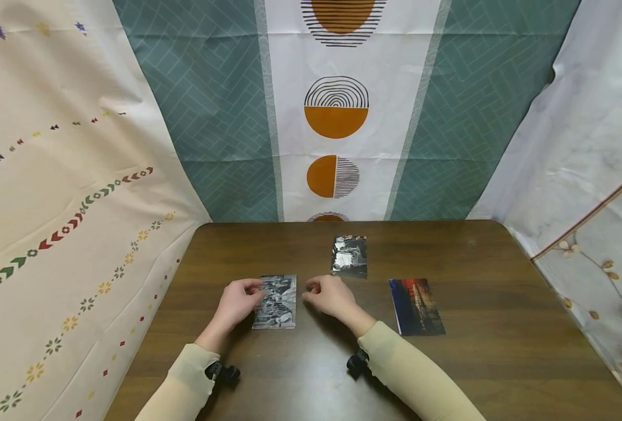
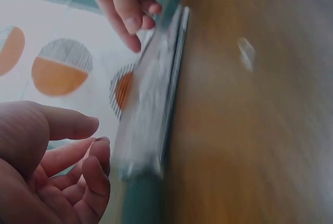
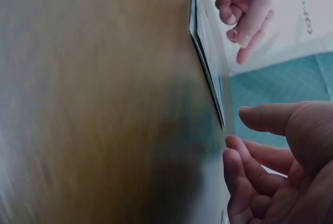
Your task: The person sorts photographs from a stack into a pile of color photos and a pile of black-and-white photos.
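A thin stack of postcard-like cards (image 1: 282,301), its top one a black-and-white picture, lies flat on the table between my hands. My left hand (image 1: 241,301) hovers at the stack's left edge, its fingers overlapping that edge in the head view. Seen from the left wrist, the left hand (image 2: 62,166) has its thumb close to loosely bent fingers, with nothing between them. On the other side, my right hand (image 1: 333,297) is a little apart from the stack's right edge. A gap shows between thumb and fingertips of the right hand (image 3: 291,156), which holds nothing.
Another black-and-white card (image 1: 349,257) lies farther back, just beyond the right hand. A dark card with red and orange colours (image 1: 418,307) lies to the right. The brown wooden table (image 1: 500,362) meets patterned cloth (image 1: 216,117) at its back and sides.
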`<state>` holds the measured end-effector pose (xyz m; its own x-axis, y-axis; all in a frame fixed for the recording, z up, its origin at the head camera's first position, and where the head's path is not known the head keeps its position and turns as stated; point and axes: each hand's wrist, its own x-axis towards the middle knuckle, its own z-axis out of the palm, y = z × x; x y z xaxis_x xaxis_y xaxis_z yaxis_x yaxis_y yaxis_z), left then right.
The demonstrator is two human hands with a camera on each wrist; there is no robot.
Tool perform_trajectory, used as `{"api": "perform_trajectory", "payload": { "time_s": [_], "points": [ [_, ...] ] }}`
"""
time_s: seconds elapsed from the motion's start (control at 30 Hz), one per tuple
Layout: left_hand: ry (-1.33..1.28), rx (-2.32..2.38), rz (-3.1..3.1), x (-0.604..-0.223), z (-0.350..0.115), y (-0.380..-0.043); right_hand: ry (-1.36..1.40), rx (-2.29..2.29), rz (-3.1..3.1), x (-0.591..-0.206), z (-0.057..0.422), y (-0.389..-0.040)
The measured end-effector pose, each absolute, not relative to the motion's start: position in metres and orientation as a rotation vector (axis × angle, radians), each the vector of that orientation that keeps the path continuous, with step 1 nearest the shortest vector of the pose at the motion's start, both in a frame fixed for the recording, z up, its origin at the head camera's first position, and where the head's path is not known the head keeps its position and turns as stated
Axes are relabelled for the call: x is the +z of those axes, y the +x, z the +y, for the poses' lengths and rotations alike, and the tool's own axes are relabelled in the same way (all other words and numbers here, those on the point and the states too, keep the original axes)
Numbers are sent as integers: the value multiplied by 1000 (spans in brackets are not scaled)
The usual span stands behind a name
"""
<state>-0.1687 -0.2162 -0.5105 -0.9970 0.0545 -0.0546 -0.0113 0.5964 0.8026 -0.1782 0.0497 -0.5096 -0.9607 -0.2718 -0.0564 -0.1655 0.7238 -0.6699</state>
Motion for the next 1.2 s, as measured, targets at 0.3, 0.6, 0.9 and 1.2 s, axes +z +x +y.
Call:
{"api": "perform_trajectory", "payload": {
  "time_s": [0.3,0.6,0.9,1.2],
  "points": [
    [169,1483,2705,-509,-159,-194,-197,-1057,2836,-504,91,-205],
    [123,1547,2617,-520,-94,-216,1,-1119,2831,-503,142,-224],
    [64,1546,2621,-526,-57,-241,102,-1198,2775,-511,175,-236],
    [5,1531,2635,-527,-40,-253,132,-1232,2786,-514,186,-240]
  ]
}}
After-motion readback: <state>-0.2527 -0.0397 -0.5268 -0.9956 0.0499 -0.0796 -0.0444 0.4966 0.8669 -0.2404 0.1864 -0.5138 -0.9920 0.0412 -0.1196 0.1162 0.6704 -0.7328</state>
